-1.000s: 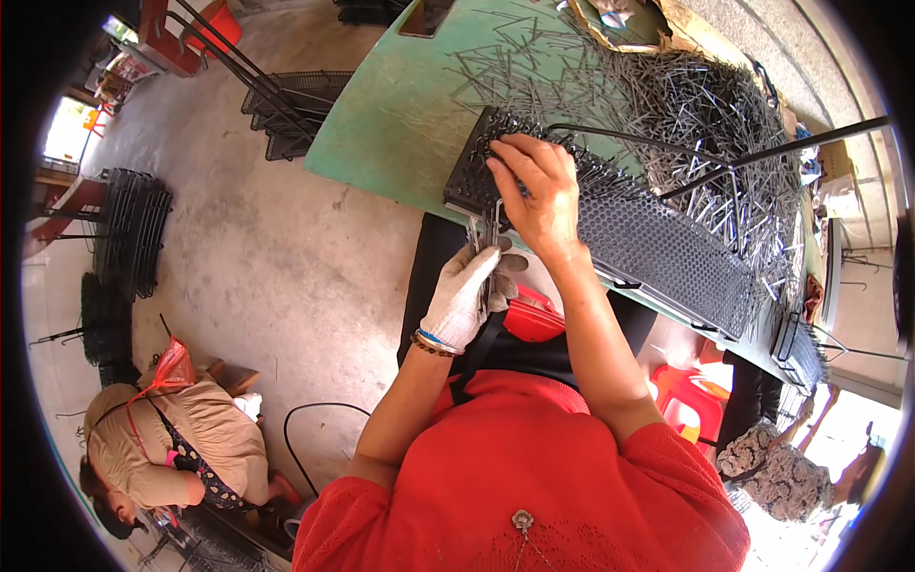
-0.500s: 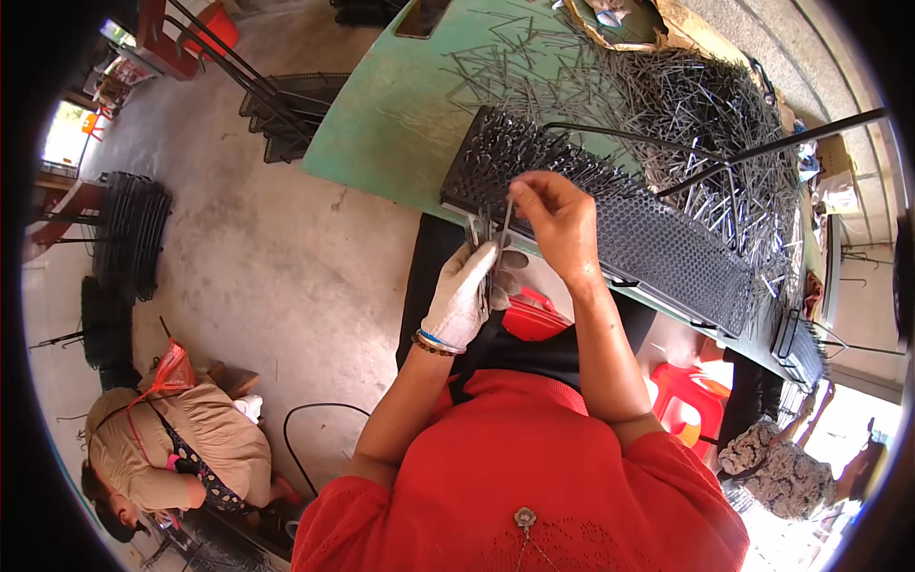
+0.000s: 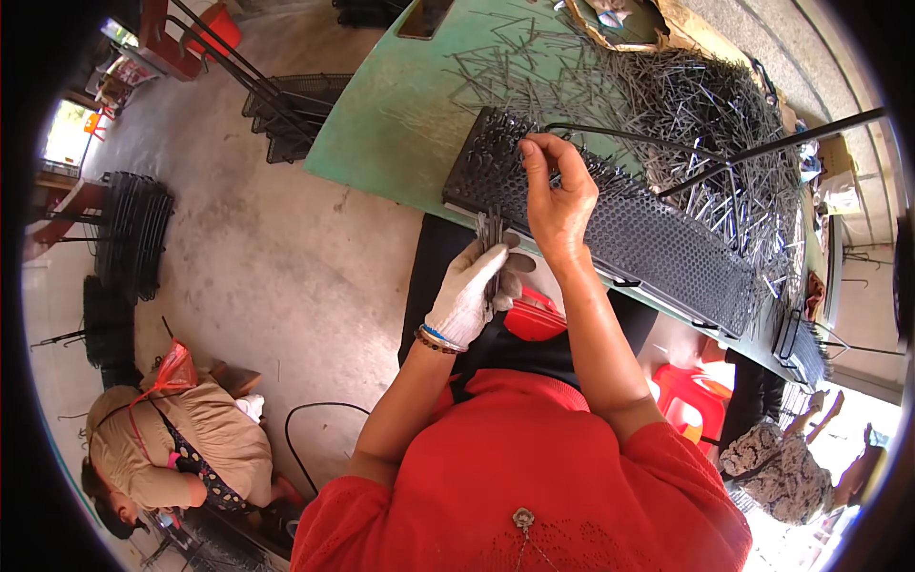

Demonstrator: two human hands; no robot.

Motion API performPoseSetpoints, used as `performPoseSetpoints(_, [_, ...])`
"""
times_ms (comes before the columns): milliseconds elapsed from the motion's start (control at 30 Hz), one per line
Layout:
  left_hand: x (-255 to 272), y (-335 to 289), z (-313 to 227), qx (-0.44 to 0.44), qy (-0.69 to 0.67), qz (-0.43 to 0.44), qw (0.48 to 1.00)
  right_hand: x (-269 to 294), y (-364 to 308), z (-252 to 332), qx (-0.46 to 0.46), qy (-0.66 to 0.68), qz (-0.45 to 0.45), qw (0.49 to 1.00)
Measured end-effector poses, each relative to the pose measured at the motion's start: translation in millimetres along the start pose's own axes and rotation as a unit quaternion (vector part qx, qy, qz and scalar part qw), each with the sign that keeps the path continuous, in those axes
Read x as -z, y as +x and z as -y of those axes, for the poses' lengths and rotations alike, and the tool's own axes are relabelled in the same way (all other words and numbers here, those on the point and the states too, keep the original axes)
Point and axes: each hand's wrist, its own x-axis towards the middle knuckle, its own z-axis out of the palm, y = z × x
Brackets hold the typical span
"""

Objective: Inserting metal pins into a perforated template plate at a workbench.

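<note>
Okay, I'm seeing the gloved left hand clasping metal rods mid-frame, likely light, stiff, slippery, best pinched near exposed ends; right hand is hovering over the perforated tray, can't tell if its grip's holding anything.

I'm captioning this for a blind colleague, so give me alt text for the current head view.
A gloved left hand holds a bundle of thin rods; the bare right hand is over a black perforated tray on a green table heaped with loose rods.
</note>
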Motion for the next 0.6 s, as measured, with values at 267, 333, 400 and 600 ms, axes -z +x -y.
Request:
performPoseSetpoints(267, [6.9, -0.5, -0.6, -0.002, -0.006, -0.016, 1.0, -5.1, -2.5, -3.9, 0.028, -0.015, -0.018, 0.999])
performPoseSetpoints(333, [6.8, 0.2, -1.7, -0.004, -0.001, 0.009, 1.0, -4.8, -2.1, -3.7, 0.039, -0.024, -0.019, 0.999])
performPoseSetpoints(400, [8.7, 1.3, -0.5, -0.005, -0.003, 0.009, 1.0, -4.3, -2.6, -3.4, 0.063, -0.041, -0.014, 0.997])
performPoseSetpoints(600, [6.4, 0.7, 0.4, 0.0, 0.012, -0.006, 1.0, -11.0, -12.0, -12.2, 0.064, -0.034, 0.004, 0.997])
